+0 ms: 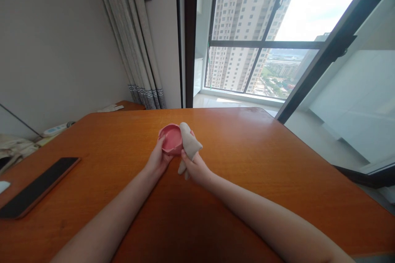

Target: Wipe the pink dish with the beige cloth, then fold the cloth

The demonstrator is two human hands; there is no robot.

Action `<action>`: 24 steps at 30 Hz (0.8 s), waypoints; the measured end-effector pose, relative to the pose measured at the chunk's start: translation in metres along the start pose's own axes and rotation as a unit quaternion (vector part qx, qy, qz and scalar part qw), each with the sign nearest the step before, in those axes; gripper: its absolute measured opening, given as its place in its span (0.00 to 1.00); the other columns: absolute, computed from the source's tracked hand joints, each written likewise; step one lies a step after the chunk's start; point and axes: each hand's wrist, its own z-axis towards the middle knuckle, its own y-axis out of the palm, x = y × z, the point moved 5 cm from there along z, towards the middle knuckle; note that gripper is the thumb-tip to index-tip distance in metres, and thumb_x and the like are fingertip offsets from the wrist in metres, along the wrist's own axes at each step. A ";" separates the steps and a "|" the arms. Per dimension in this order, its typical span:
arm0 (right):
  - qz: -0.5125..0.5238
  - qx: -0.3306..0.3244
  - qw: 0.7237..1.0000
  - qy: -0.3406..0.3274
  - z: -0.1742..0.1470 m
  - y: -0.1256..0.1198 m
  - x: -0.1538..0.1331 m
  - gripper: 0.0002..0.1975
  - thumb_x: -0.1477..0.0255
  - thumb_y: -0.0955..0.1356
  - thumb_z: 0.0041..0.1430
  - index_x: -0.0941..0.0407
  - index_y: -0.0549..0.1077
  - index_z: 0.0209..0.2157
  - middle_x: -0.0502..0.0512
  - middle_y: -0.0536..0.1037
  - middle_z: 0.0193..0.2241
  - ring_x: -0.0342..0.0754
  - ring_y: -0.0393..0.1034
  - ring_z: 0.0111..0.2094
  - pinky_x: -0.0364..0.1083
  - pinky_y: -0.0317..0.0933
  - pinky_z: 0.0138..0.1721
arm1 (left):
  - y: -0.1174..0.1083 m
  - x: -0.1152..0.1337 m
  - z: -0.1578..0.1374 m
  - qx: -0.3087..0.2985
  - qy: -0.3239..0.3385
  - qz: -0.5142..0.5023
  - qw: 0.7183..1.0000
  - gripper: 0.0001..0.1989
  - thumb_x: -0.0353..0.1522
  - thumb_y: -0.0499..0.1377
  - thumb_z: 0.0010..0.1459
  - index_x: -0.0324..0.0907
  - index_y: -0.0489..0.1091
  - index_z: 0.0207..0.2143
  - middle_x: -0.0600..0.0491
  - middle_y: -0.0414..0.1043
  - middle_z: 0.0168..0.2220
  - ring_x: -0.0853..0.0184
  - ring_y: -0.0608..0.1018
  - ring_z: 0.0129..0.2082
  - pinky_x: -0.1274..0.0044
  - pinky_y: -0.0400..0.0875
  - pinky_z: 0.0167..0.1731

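A small pink bowl with a wavy rim is held above the table, tilted so its inside faces me. My left hand is closed on its left side, the thumb over the rim. My right hand is closed on a pale grey cloth, which lies against the bowl's right rim. Part of the cloth hangs below my right fingers. The cloth and my hand hide the bowl's right outer side.
The brown wooden table spreads beneath both arms. A long dark flat pad lies at the left, with a white object beside it. Past the far edge stand a curtain and a large window.
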 end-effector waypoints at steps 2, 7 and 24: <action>0.039 0.010 0.999 0.010 0.000 0.001 -0.002 0.33 0.56 0.60 0.58 0.60 0.49 0.58 0.48 0.73 0.17 0.44 0.66 0.13 0.40 0.60 0.10 | 0.008 0.004 -0.004 -0.055 0.013 0.022 0.998 0.18 0.36 0.58 0.55 0.43 0.65 0.48 0.49 0.71 0.47 0.65 0.75 0.41 0.75 0.73 0.36; 0.032 0.107 0.993 0.029 0.018 -0.041 -0.008 0.23 0.60 0.59 0.58 0.59 0.58 0.51 0.40 0.65 0.09 0.42 0.58 0.07 0.37 0.50 0.05 | 0.021 -0.008 -0.018 -0.181 -0.097 0.101 0.974 0.26 0.49 0.53 0.54 0.43 0.65 0.49 0.44 0.69 0.49 0.59 0.74 0.45 0.70 0.72 0.40; 0.045 0.073 0.995 0.052 0.029 -0.043 0.007 0.22 0.60 0.59 0.60 0.58 0.59 0.50 0.42 0.68 0.10 0.43 0.61 0.08 0.37 0.51 0.06 | 0.016 -0.010 -0.012 -0.131 -0.066 0.116 0.982 0.25 0.46 0.58 0.52 0.46 0.62 0.50 0.46 0.68 0.50 0.60 0.75 0.44 0.68 0.73 0.40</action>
